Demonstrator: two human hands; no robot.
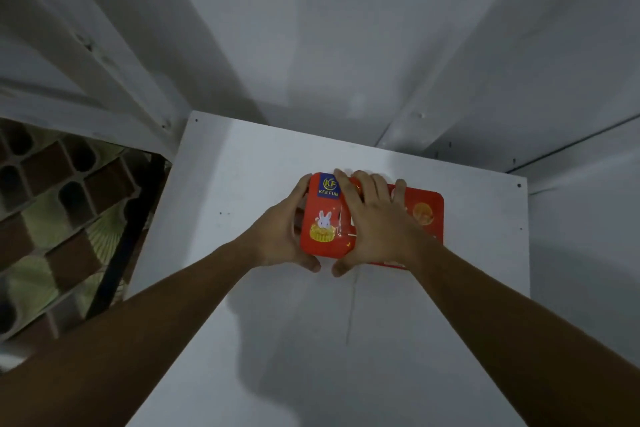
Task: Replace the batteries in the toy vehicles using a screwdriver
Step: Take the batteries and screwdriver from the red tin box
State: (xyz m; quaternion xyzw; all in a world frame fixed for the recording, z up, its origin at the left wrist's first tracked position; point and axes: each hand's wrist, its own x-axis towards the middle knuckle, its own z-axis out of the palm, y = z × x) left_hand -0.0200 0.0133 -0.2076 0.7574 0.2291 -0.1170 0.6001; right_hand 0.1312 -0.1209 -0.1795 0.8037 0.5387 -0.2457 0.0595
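Note:
A red tin box (325, 218) with a rabbit picture and a blue label lies on the white table (242, 184), near its far edge. My left hand (282, 236) grips the tin's left side, thumb curled under the near edge. My right hand (377, 222) lies over the lid, fingers spread across its top and thumb hooked at the near edge. The tin's right part (427, 215) shows past my right hand. No toy vehicle, battery or screwdriver is in view.
White walls (346, 45) meet in a corner just behind the table. To the left, past the table's edge, is a brown and green patterned floor (52, 218) and a dark bar (124, 236).

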